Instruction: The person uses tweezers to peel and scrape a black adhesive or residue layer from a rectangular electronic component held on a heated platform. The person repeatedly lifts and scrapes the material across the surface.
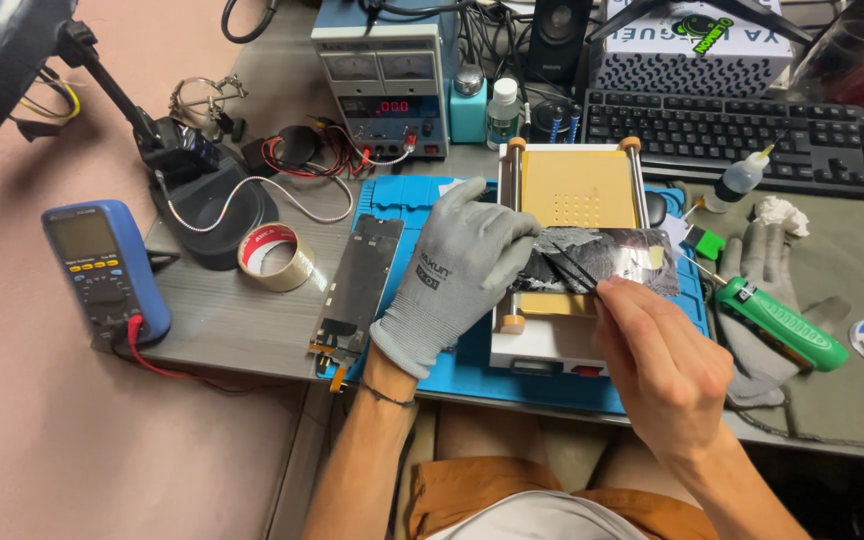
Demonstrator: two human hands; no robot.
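**Cracked panel on the heating plate**

From the head camera, we saw our gloved left hand (462, 270), in grey knit, pressing flat on a shattered, glossy black screen panel (607, 258). It lay across the yellow-topped heating plate (577, 190), long axis left to right. Our bare right hand (657, 350) pinched thin black tweezers (574, 268), tips on the panel.

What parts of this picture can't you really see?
All in the head view:
- Where the gloved left hand presses the shiny panel is hidden by its own fingers.
- The tweezers' tips are too small to tell what they pinch; the right hand covers their other end.
- The heating plate's front is hidden by panel and hands.
- The keyboard is cut off by the right edge.
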